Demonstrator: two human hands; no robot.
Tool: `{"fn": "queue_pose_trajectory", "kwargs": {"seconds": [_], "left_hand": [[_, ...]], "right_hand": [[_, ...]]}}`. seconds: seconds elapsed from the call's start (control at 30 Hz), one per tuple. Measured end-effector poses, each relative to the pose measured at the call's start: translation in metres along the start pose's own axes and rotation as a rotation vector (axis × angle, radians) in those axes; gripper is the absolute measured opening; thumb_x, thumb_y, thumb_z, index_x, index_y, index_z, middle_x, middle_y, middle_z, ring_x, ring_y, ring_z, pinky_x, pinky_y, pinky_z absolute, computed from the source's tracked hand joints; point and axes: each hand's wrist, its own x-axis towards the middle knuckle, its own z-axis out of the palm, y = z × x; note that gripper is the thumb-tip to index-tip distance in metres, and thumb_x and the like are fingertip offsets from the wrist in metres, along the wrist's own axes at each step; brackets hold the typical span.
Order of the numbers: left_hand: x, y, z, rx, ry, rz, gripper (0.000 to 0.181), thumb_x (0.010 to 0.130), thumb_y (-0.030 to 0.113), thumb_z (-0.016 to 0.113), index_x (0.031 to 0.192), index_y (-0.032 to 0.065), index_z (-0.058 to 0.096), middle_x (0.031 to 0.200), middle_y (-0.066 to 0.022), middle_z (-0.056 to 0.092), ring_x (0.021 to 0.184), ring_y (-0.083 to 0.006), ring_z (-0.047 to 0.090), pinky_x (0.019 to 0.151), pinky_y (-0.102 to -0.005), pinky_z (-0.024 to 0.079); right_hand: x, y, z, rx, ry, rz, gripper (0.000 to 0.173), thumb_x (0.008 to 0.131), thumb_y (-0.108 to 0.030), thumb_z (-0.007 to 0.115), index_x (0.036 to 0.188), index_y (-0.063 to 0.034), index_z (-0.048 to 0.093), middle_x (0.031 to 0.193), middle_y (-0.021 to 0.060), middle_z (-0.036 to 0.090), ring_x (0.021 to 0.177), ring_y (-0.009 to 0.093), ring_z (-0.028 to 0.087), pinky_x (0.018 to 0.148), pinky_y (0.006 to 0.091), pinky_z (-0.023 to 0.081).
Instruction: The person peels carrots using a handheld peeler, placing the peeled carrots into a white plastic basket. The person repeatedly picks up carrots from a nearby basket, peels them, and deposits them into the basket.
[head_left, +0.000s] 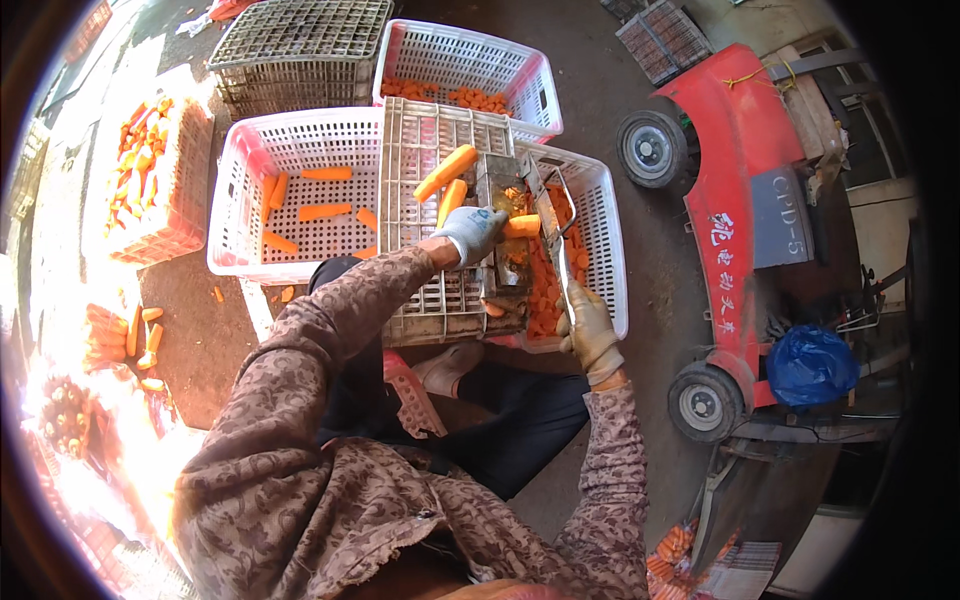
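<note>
My left hand (474, 229), in a light knit glove, grips a peeled carrot (523, 226) whose end points toward a long hinged metal blade (550, 214). The gloved right hand (591, 328) is closed around the blade's handle (564, 281). Beneath the carrot is a metal-topped cutting block (513, 266), smeared with orange bits, on an upturned plastic crate (431, 300). Two more carrots lie beside my left hand, a long one (445, 172) and one partly hidden (451, 201). Cut carrot pieces (544, 311) fill the bottom of a white basket (616, 262) right of the block.
Left of the block, a white basket (300, 118) holds several carrots (325, 212). Another basket (551, 90) with cut pieces and a stacked crate (300, 37) stand beyond. A carrot-filled crate (187, 180) is at far left. A red wheeled vehicle (739, 150) stands at right.
</note>
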Motion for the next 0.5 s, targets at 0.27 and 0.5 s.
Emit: {"fn": "queue_pose_trajectory", "kwargs": {"seconds": [0.27, 0.5], "left_hand": [[0.013, 0.002, -0.008, 0.012, -0.008, 0.037, 0.02, 0.092, 0.023, 0.056, 0.1, 0.0059, 0.061, 0.094, -0.0164, 0.069, 0.088, -0.0346, 0.068, 0.075, -0.0451, 0.053], [0.0, 0.003, 0.0, 0.169, -0.027, 0.095, 0.02, 0.087, 0.013, 0.059, 0.104, 0.0039, 0.057, 0.095, -0.0166, 0.066, 0.084, -0.0343, 0.068, 0.069, -0.0441, 0.054]], "right_hand": [[0.053, 0.119, 0.039, -0.321, 0.395, -0.226, 0.048, 0.101, -0.048, 0.043, 0.097, -0.0036, 0.059, 0.057, 0.007, 0.055, 0.041, 0.017, 0.053, 0.037, 0.032, 0.041], [0.015, 0.021, 0.013, 0.041, 0.023, 0.035, 0.047, 0.1, -0.052, 0.044, 0.09, -0.0072, 0.057, 0.057, 0.0061, 0.052, 0.038, 0.016, 0.048, 0.034, 0.033, 0.038]]}}
